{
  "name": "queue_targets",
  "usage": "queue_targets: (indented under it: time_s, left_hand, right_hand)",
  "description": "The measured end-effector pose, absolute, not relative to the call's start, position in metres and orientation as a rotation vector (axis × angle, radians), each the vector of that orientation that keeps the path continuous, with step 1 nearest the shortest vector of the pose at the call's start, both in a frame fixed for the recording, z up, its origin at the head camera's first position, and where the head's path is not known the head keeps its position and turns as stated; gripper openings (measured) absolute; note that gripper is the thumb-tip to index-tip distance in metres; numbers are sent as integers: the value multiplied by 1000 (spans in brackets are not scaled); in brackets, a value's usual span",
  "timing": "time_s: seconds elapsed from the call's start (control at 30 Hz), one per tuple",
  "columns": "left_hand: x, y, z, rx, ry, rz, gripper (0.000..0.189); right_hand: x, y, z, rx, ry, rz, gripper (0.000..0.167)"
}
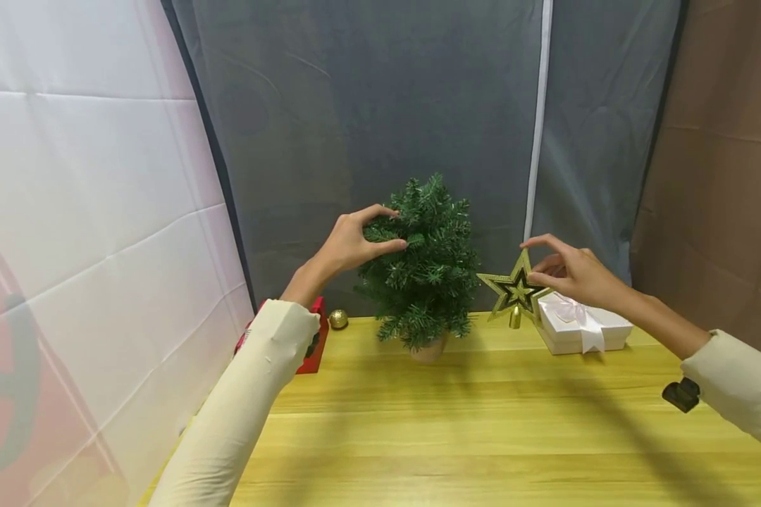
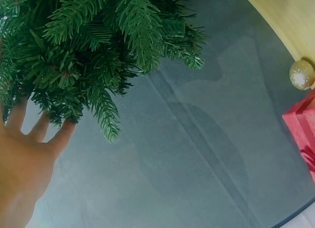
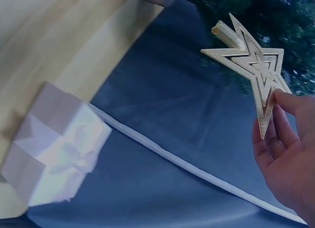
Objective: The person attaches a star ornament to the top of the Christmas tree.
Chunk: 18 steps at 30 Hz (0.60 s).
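A small green artificial Christmas tree (image 1: pixel 434 260) stands upright in a pale pot at the back of the table. At its upper left is my left hand (image 1: pixel 347 243), thumb and index finger spread wide against the branches. In the left wrist view the extended fingers (image 2: pixel 60 135) reach in among the needles, which hide their tips. To the right of the tree, my right hand (image 1: pixel 577 274) pinches a gold star tree topper (image 1: pixel 518 290) by its points, with the socket hanging downward. The right wrist view shows the thumb pressed on the star (image 3: pixel 263 65), held apart from the tree.
A white gift box (image 1: pixel 586 332) with a pale ribbon sits at the back right of the wooden table (image 1: pixel 431 436). Behind my left forearm are a red box (image 1: pixel 316 345) and a gold ball ornament (image 1: pixel 338 319). Grey fabric (image 1: pixel 368 98) hangs behind the tree.
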State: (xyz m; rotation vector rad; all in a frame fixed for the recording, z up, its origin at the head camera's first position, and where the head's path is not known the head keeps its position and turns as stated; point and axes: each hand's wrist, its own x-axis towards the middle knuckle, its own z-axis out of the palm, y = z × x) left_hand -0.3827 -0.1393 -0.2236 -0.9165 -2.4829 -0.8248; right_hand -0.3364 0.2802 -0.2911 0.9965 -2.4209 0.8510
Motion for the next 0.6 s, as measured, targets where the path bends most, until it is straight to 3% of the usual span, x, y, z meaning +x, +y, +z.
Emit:
queue_targets:
  time_s: [0.6]
  left_hand:
    - [-384,-142,-227,-917,-2468,-823,55]
  right_hand:
    - [-343,259,-202,932,-2335,760,60]
